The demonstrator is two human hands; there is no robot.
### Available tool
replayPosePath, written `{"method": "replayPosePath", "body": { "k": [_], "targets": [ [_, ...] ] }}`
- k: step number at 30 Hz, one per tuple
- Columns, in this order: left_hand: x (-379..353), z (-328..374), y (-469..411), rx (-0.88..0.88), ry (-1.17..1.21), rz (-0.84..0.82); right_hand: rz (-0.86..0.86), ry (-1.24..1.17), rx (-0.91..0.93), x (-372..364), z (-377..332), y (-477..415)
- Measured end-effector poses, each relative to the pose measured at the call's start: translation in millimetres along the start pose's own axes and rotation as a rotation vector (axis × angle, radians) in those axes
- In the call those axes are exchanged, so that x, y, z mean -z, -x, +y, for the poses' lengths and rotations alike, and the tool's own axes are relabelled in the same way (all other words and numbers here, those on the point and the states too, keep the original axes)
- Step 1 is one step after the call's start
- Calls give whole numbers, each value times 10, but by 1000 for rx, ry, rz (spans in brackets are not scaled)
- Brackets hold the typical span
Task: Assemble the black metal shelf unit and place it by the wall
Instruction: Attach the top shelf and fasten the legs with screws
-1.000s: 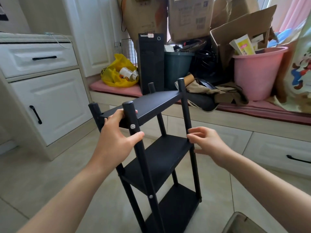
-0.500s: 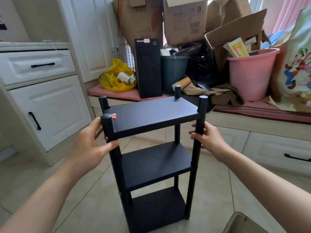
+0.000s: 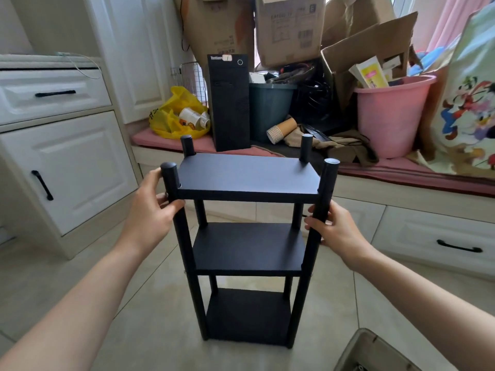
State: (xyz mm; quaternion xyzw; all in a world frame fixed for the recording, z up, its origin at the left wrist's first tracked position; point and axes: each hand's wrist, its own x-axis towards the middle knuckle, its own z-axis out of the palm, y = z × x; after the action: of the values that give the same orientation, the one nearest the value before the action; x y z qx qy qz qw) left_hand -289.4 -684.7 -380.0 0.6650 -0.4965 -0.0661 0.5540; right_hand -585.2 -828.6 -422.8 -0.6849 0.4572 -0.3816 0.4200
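Observation:
The black metal shelf unit (image 3: 247, 178) stands upright on the tiled floor in the middle of the view, with three flat shelves between four round posts. My left hand (image 3: 152, 212) grips the near left post just under the top shelf, thumb across the front. On the other side, my right hand (image 3: 333, 228) wraps its fingers round the near right post a little lower. The unit's feet appear to touch the floor.
White cabinets (image 3: 61, 162) line the left. Behind the unit runs a low window bench with a pink cushion (image 3: 401, 170), loaded with a black computer tower (image 3: 229, 103), a yellow bag (image 3: 174, 113), a pink bucket (image 3: 388, 113) and cardboard boxes (image 3: 289, 28). A grey bin corner (image 3: 372, 352) sits at bottom right.
The unit was tilted and turned at an angle; it has swung round to face me squarely and stands upright. Both hands stayed on the near posts throughout.

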Motion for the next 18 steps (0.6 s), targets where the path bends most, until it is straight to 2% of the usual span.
{"method": "replayPosePath", "body": {
  "k": [6, 11, 13, 16, 18],
  "targets": [
    [-217, 54, -84, -2, 11, 9, -25, -16, 27, 207, 100, 216],
    [-353, 82, -94, -2, -17, 103, -88, -57, 48, 244, 120, 414],
    [-394, 107, -73, 16, -93, 179, -99, -80, 46, 225, 101, 460],
    [-398, 131, -63, 25, -349, 284, -122, -88, 32, 208, 73, 483],
    [-359, 171, -88, 125, -450, 281, -138, -96, 18, 214, 51, 479]
  ]
}}
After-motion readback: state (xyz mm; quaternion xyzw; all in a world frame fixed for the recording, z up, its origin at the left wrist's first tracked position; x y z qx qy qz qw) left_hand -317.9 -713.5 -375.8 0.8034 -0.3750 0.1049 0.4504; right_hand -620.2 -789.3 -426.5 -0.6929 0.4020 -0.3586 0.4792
